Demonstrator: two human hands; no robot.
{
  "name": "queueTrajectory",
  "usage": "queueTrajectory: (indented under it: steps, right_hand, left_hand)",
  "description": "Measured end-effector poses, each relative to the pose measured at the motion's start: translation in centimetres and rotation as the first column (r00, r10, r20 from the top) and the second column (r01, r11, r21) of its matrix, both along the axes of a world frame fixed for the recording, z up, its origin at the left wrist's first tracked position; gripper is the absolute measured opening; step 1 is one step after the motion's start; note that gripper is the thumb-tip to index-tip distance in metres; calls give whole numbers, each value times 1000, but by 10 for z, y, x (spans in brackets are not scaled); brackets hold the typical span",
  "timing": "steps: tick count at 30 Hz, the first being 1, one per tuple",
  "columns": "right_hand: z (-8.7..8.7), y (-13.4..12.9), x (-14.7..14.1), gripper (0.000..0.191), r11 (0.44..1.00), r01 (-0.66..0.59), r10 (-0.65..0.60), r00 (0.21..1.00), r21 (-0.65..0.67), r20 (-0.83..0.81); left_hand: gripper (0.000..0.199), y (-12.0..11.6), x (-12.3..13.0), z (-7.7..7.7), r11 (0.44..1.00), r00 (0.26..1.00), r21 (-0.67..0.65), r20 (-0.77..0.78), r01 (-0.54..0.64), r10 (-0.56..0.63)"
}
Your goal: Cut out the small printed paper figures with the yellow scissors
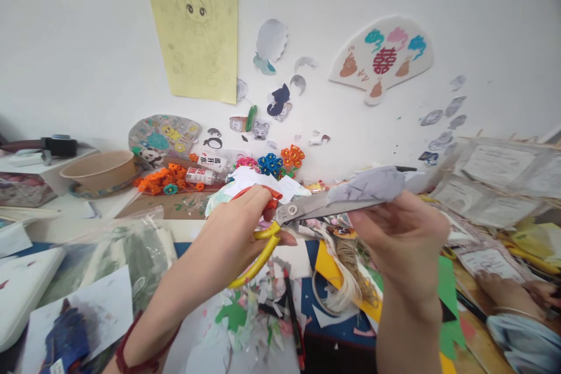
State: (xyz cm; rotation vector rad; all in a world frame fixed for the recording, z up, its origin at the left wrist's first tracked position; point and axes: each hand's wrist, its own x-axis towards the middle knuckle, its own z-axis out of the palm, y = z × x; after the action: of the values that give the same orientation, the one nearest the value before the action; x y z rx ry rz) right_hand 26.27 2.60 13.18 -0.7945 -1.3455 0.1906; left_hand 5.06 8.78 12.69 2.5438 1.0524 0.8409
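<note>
My left hand (236, 228) is closed round the handles of a pair of scissors (258, 260), one handle orange-red, the other yellow. The steel blades point right, toward a small paper cutout (368, 185) with dark drawn lines. That cutout is pinched between the thumb and fingers of my right hand (403, 228), up in the air above the table. The blades overlap the paper's lower left edge; whether they are biting into it I cannot tell. Below the scissors lies a heap of paper scraps (245, 315), green, white and pink.
A black and red pen (294, 318) lies beside the scraps. Twine (346, 245) and coloured paper crowd the middle right. Pipe-cleaner flowers (269, 163) stand by the wall, with a bowl (99, 166) at left. Another person's hands (504, 292) rest on the table at right.
</note>
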Motion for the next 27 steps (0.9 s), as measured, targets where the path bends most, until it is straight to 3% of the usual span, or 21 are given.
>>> queueTrajectory:
  steps: [27]
  right_hand:
    - [-3, 5, -9, 29, 999, 1, 3, 996, 52, -84]
  left_hand:
    - [33, -2, 0, 1, 1000, 1000, -19, 4, 2, -2]
